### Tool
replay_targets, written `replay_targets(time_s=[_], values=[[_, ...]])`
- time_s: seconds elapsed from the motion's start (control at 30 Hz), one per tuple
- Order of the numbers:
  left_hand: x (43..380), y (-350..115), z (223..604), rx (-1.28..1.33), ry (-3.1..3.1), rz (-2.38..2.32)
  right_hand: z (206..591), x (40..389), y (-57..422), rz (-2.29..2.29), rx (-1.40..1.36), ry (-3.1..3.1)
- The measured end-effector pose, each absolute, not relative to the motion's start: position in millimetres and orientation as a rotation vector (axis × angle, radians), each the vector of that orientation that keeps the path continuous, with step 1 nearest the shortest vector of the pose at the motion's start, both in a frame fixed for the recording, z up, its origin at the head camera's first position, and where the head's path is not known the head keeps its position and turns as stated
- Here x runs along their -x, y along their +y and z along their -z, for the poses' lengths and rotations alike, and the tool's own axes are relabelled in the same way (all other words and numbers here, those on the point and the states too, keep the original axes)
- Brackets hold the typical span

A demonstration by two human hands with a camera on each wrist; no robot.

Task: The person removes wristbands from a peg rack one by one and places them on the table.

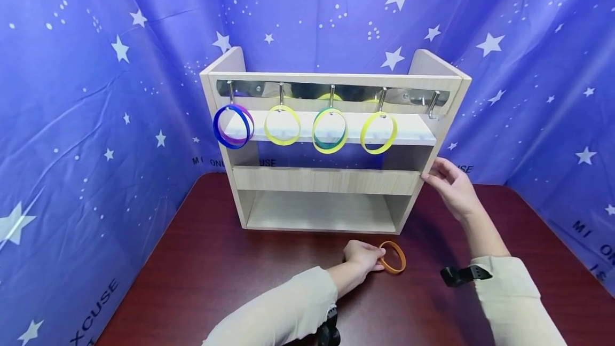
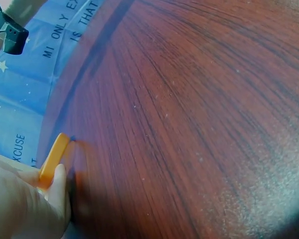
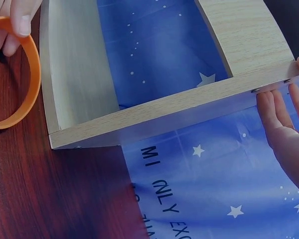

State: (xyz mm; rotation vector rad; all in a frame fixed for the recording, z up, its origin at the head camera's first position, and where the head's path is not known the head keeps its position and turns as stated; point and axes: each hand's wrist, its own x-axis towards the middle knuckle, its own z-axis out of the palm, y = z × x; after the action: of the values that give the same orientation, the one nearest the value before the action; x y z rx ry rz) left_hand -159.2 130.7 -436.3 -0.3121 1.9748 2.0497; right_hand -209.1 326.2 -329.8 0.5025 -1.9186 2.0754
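Note:
My left hand pinches an orange wristband by its left side, low over the table in front of a wooden rack. The right wrist view shows the orange ring-shaped band standing on edge, with the left thumb on it. My right hand touches the rack's right side panel. In the right wrist view, its straight fingers lie against the panel's outer face and the thumb is at the front edge. Along the rack's metal strip, a blue and a purple band, yellow bands and a green one hang from hooks.
The rightmost hook holds no band. A white shelf sits behind the hanging bands. The rack stands on a dark red wooden table. Blue star-patterned cloth encloses the back and sides. Each wrist wears a black camera.

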Motion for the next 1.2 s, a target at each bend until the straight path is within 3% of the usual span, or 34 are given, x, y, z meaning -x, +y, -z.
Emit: replay_targets(time_s=[0.53,1.2], values=[[166.3,114.2,419.0,0.245,1.954,-1.911,329.9,208.4,323.3,-2.121,-0.488,-1.870],[193.7,74.4,381.7,-0.105,1.929,-1.757,329.4,208.3,324.3,-2.120,-0.485,-1.884]])
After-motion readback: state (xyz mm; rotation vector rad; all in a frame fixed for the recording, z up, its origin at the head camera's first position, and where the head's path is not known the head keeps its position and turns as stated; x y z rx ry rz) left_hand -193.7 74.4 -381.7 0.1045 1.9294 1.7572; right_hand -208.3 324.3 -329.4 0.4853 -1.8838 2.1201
